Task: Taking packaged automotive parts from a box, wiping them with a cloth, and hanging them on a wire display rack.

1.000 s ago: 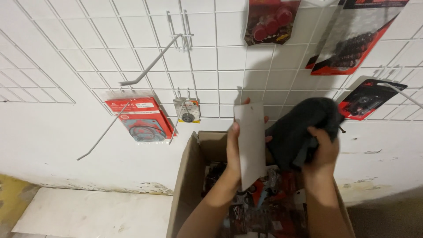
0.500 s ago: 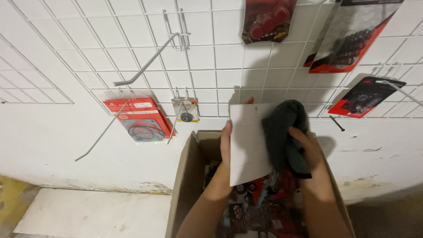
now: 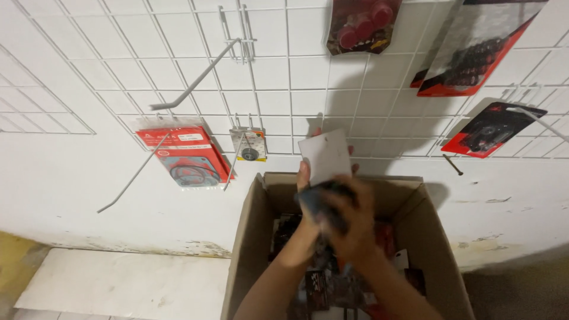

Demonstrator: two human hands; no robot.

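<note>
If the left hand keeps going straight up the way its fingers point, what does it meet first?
Probably the white wire grid on the wall. The left hand holds a white card pointing up over the cardboard box; the card's top edge would likely touch first, though depth is unclear.

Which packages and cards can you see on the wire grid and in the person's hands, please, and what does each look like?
Red flat pack: lower left of grid, black ring inside.
Small carded part: beside it, pale card, dark round piece.
Dark red pack: top centre, rounded red pieces.
Red-and-black card: top right, slanted.
Black-and-red card: right, tilted.
White card: held above the cardboard box by left hand; right hand blurred.
</note>
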